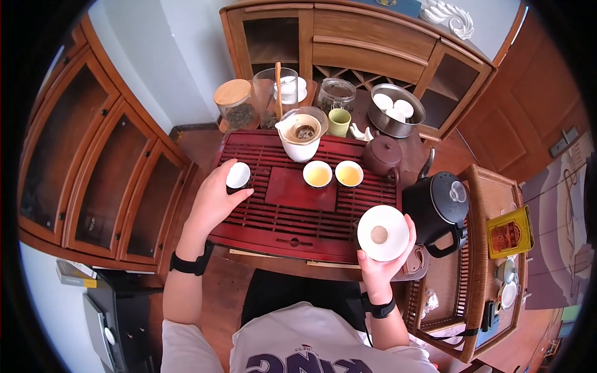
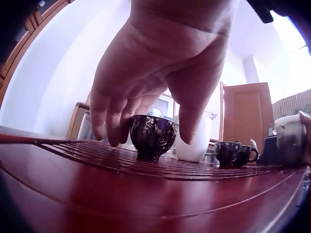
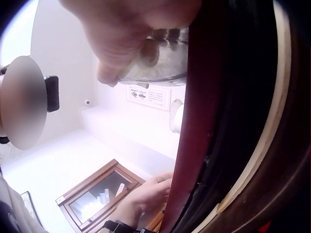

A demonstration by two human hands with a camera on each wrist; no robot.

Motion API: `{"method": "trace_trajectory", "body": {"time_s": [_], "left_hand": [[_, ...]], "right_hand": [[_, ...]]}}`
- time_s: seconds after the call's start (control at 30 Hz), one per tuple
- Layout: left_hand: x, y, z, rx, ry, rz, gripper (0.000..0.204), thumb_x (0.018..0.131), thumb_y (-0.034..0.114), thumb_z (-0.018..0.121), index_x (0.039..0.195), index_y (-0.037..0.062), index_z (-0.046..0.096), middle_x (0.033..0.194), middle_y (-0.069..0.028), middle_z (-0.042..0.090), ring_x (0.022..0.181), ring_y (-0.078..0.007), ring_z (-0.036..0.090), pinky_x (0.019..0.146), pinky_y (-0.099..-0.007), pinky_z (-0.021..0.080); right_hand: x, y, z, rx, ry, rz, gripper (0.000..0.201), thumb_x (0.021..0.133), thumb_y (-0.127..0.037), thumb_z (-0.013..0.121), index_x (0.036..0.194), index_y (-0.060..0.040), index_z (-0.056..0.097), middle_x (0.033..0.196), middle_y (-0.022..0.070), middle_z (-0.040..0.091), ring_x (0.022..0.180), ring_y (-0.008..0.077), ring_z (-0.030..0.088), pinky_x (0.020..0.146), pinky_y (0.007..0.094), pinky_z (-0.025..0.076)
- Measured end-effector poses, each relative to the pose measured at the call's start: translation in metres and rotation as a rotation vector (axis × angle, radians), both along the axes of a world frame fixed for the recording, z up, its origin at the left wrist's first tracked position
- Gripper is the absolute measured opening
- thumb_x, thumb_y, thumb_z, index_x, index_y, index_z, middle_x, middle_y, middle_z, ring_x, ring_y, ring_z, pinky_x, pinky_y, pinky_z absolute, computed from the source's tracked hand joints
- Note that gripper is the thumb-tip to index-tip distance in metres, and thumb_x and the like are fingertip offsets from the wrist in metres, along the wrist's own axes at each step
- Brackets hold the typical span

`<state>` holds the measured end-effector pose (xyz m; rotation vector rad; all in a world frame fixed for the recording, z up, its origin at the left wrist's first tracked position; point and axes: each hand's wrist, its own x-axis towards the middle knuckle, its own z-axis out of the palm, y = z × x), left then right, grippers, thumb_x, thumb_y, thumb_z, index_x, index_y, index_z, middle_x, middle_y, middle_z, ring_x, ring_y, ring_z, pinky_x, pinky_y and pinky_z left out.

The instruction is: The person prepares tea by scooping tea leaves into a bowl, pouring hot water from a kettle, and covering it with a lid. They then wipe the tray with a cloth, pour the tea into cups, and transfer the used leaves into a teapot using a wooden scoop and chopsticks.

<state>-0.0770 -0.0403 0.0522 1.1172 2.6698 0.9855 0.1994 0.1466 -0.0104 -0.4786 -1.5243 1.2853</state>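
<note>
My left hand [image 1: 211,194] reaches over a small dark patterned teacup [image 2: 153,136] with a white inside. The cup stands on the slats of the red tea tray [image 1: 286,239]. Thumb and fingers are spread to either side of it, the thumb apart from its wall in the head view. In my right hand [image 1: 380,268], over the tray's front right corner, is a round vessel [image 1: 380,219] with a white top and a tan disc in the middle. Two teacups of yellow tea, one teacup [image 1: 318,174] beside another teacup [image 1: 349,174], stand mid-tray.
Behind the cups stands a white pitcher [image 1: 301,149] with a strainer on top. A brown teapot [image 1: 382,155] and a black kettle [image 1: 437,202] are at the right. Jars, a green cup [image 1: 339,122] and a metal bowl [image 1: 410,128] line the back.
</note>
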Motion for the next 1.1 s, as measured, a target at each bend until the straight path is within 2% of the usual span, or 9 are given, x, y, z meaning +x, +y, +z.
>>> {"method": "trace_trajectory", "body": {"time_s": [0.2,0.43,0.53,0.63,0.7,0.8,0.93,0.97,1.1], "left_hand": [[0.005,0.002,0.01,0.077,-0.102,-0.052,0.047,0.077,0.014,0.08,0.117,0.001,0.059,0.104,-0.0166,0.069,0.098,-0.0306,0.068,0.087,-0.0381,0.052],[0.022,0.006,0.017,0.061,-0.098,-0.115,0.046,0.076,0.014,0.081,0.115,0.0026,0.06,0.106,-0.0143,0.069,0.099,-0.0299,0.068,0.088,-0.0381,0.051],[0.025,0.006,0.021,-0.005,-0.165,-0.117,0.052,0.076,0.009,0.08,0.122,0.0007,0.057,0.113,-0.012,0.068,0.106,-0.0224,0.064,0.096,-0.0345,0.047],[0.022,0.003,0.022,-0.018,-0.151,-0.145,0.069,0.075,0.012,0.082,0.135,0.0014,0.05,0.124,-0.0166,0.064,0.117,-0.0264,0.06,0.101,-0.0378,0.045],[0.022,0.003,0.033,-0.095,-0.111,-0.168,0.09,0.074,0.015,0.084,0.149,0.0034,0.035,0.137,-0.0212,0.054,0.13,-0.0312,0.051,0.109,-0.0411,0.04],[0.011,0.014,0.052,-0.031,-0.05,-0.242,0.103,0.072,0.016,0.085,0.154,0.0052,0.024,0.145,-0.024,0.045,0.137,-0.0343,0.043,0.114,-0.0433,0.035],[0.003,0.054,0.082,-0.02,0.004,-0.244,0.107,0.071,0.024,0.087,0.155,0.0099,0.023,0.151,-0.0227,0.037,0.139,-0.036,0.039,0.115,-0.045,0.033],[0.0,0.066,0.085,-0.005,0.002,-0.271,0.107,0.071,0.028,0.087,0.154,0.006,0.024,0.152,-0.0243,0.036,0.141,-0.036,0.036,0.116,-0.044,0.033],[-0.028,0.105,0.067,0.064,0.081,-0.41,0.103,0.07,0.031,0.088,0.152,0.0066,0.031,0.154,-0.0224,0.032,0.142,-0.0343,0.036,0.115,-0.0431,0.033]], "right_hand": [[0.0,-0.002,0.001,-0.032,-0.001,0.013,0.113,0.064,-0.033,0.091,0.149,-0.0015,0.024,0.138,0.0138,0.042,0.126,0.0267,0.049,0.107,0.04,0.043],[-0.009,0.001,0.007,-0.02,-0.058,0.057,0.113,0.067,-0.037,0.09,0.15,-0.0039,0.021,0.138,0.0131,0.044,0.125,0.0254,0.05,0.107,0.0387,0.042],[-0.01,0.001,0.012,-0.062,-0.046,0.114,0.115,0.066,-0.04,0.091,0.15,-0.0037,0.021,0.138,0.0131,0.045,0.125,0.0252,0.05,0.107,0.039,0.042],[-0.009,0.002,0.012,-0.083,-0.054,0.13,0.119,0.064,-0.045,0.092,0.15,-0.0032,0.021,0.137,0.0131,0.045,0.125,0.025,0.05,0.107,0.0389,0.042],[-0.009,0.003,0.01,-0.089,-0.054,0.129,0.124,0.062,-0.048,0.092,0.151,-0.0037,0.019,0.138,0.0132,0.045,0.126,0.0251,0.05,0.107,0.0392,0.042],[-0.009,0.002,0.013,-0.115,-0.036,0.15,0.132,0.06,-0.051,0.092,0.154,-0.005,0.013,0.138,0.0137,0.045,0.127,0.0256,0.05,0.108,0.0404,0.042],[-0.007,0.002,0.014,-0.144,-0.002,0.173,0.14,0.058,-0.056,0.092,0.156,-0.0073,0.005,0.141,0.0147,0.042,0.128,0.027,0.049,0.109,0.0425,0.041],[-0.007,0.002,0.014,-0.142,-0.002,0.172,0.14,0.058,-0.056,0.092,0.156,-0.0073,0.005,0.141,0.0147,0.042,0.128,0.027,0.049,0.109,0.0425,0.041],[-0.006,0.002,0.009,-0.141,0.037,0.157,0.139,0.058,-0.056,0.091,0.156,-0.0056,0.006,0.143,0.0171,0.039,0.131,0.0288,0.046,0.11,0.044,0.039]]}}
